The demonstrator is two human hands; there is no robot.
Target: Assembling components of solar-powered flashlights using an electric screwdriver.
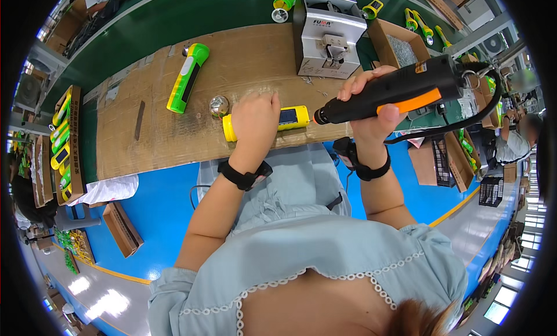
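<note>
My left hand [255,120] is closed over a yellow flashlight body [295,117], pressing it flat on the cardboard sheet [145,81]. A dark panel shows on the flashlight's right half. My right hand [370,124] is wrapped round a black electric screwdriver [400,89] with an orange lever. The screwdriver lies nearly level, and its tip is at the right end of the flashlight; whether it touches a screw there is too small to tell. Beside the flashlight's left end rests a shiny round reflector [219,106]. Farther left lies a green and white flashlight [189,78].
A grey screw-feeder machine [328,31] stands at the back, loose screws before it. Right of it is a carton [380,37] of small metal parts. A cable [464,124] hangs from the screwdriver. At the left edge sits a carton [75,133] of flashlights. Another person [516,139] is far right.
</note>
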